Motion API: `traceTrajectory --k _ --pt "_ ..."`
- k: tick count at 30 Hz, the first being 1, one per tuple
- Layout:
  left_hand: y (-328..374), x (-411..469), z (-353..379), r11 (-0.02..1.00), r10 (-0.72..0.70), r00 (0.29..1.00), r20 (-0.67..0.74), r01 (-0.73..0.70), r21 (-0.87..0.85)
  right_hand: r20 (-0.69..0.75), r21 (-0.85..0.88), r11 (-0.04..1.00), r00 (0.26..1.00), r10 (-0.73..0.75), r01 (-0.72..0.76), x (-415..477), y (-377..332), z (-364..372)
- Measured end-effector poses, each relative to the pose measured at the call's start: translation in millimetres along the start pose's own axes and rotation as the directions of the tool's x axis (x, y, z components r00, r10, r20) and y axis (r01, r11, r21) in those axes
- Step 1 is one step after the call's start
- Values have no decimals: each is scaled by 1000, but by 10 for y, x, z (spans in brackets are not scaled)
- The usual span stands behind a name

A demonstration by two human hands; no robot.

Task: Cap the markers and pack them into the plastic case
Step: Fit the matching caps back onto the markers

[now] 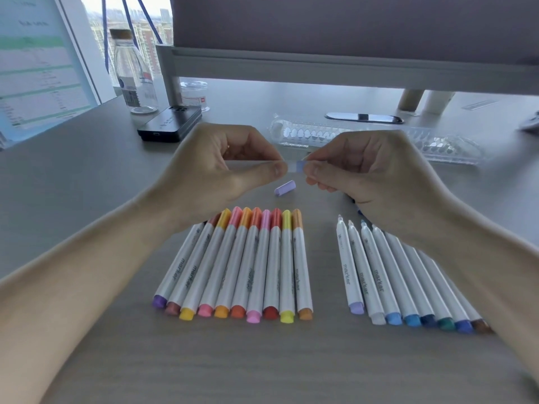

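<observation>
A grey wood-grain desk (87, 176) fills the frame, with a window and a clear bottle (135, 74) at the upper left and a monitor riser (320, 68) running across the top. Both hands are raised at centre frame and meet fingertip to fingertip: the left hand (221, 173) pinches what looks like the end of a white marker barrel, mostly hidden and blurred, while the right hand (364, 170) pinches a small pale blue cap (299, 165) against it. Both are closed on these parts, and the pair lies on a left-to-right axis, so the push, I judge, runs straight along that line. Just below the fingertips a loose lilac cap (285, 188) lies on the desk, nearer the right hand. In the lower middle sit 10 capped markers (242, 263) in warm colours, side by side, long axes running toward the top of the frame. Lower right is a row of uncapped markers (376, 272), tips pointing up the frame, partly under the right forearm. The clear plastic case (379, 138) lies lengthwise behind the hands, upper right of centre, apparently holding no markers.
</observation>
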State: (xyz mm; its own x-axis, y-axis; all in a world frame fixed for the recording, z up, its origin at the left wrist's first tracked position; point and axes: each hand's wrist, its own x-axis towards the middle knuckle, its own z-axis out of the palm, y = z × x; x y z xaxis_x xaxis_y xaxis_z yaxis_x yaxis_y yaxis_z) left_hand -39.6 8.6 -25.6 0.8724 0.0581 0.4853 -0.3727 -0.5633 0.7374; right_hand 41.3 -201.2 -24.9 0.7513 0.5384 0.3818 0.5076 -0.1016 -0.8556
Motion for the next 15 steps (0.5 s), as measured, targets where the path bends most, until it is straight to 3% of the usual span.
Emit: traceTrajectory --k 6,9,15 --pt "63 -28 33 982 46 998 30 -51 180 -58 48 999 998 6 -3 37 9 -25" --pt "158 -21 39 925 46 995 88 -76 372 -42 25 999 998 37 -36 51 35 -36" --pt "616 74 149 840 -135 984 115 52 541 -92 227 954 971 223 -197 76 -14 -98"
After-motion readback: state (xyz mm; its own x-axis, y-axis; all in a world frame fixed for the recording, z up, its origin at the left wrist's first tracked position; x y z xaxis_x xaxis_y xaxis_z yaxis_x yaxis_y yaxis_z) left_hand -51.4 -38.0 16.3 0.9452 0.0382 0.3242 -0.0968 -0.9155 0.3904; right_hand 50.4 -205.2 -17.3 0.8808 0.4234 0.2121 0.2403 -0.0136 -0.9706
